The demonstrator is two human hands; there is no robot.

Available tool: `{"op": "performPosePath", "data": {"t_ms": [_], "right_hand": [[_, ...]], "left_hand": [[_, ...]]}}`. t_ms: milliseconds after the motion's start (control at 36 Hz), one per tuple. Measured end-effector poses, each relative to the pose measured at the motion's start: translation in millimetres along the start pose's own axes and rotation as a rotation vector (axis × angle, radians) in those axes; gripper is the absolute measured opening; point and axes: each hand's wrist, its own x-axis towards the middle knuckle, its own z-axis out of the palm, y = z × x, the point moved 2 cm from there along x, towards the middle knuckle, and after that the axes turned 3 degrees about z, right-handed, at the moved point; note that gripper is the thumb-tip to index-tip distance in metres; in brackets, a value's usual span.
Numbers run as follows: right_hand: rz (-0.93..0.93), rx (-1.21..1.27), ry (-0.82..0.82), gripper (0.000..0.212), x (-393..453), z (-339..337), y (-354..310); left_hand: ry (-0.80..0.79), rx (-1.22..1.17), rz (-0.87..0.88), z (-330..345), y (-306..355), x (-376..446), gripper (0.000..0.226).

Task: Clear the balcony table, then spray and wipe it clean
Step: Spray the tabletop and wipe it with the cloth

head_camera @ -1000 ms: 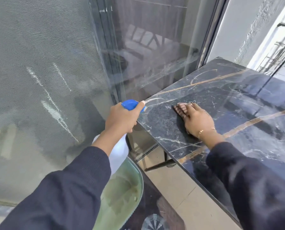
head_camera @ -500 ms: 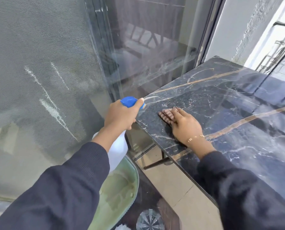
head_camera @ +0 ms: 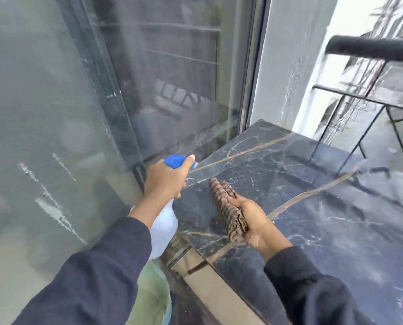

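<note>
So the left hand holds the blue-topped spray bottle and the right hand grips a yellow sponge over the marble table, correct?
Not quite. In the head view the right hand grips a folded brown striped cloth, not a yellow sponge. The left hand does hold the spray bottle beside the marble table.

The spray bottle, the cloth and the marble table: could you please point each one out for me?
spray bottle point(head_camera: 164, 227), head view, white body below the left hand.
cloth point(head_camera: 227, 211), head view, folded brown middle.
marble table point(head_camera: 313, 207), head view, bare dark top.
</note>
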Motion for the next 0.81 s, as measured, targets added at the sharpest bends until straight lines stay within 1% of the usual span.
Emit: {"op": "performPosePath", "data": {"t_ms": [56,83,139,222,306,361,389,472,556,611,722,806], "right_hand": [[-0.013,0.256,0.022,0.031,-1.2,-15.9,-32.4],[-0.019,0.307,0.043,0.031,-3.8,-22.4,-39.7],[-0.064,0.334,0.076,0.032,-5.9,-41.4,-57.7],[-0.151,0.448,0.062,0.042,-8.3,-66.1,-79.7],[-0.169,0.486,0.12,0.04,-10.5,-88.1,-98.3],[-0.171,0.501,0.149,0.03,-5.1,-97.0,-103.7],[-0.18,0.509,0.155,0.026,-0.4,-101.3,-107.8],[-0.198,0.528,0.214,0.021,17.8,-113.5,-120.2],[-0.162,0.484,0.353,0.025,29.7,-129.3,-132.0],[-0.157,0.465,0.399,0.028,37.8,-138.0,-143.3],[-0.186,0.481,0.415,0.032,60.3,-152.6,-167.3],[-0.211,0.503,0.421,0.028,76.9,-171.5,-188.8]], "left_hand": [[-0.009,-0.036,0.009,11.6,19.5,14.9,0.033],[-0.02,-0.05,0.002,15.1,21.1,16.9,0.032],[-0.072,-0.063,0.012,25.1,32.7,25.7,0.033],[-0.111,-0.088,0.023,39.8,45.6,43.6,0.035],[-0.195,-0.1,0.053,62.7,59.2,62.1,0.038],[-0.244,-0.105,0.053,79.6,60.8,73.8,0.039],[-0.265,-0.102,0.05,89.2,62.3,79.7,0.037],[-0.298,-0.079,0.048,121.5,61.5,98.1,0.03],[-0.331,-0.092,0.042,151.0,63.5,108.3,0.039],[-0.356,-0.074,0.037,172.9,66.9,116.7,0.042],[-0.368,-0.048,0.029,209.7,70.3,136.3,0.04],[-0.382,-0.015,0.014,237.6,73.3,153.5,0.044]]}}
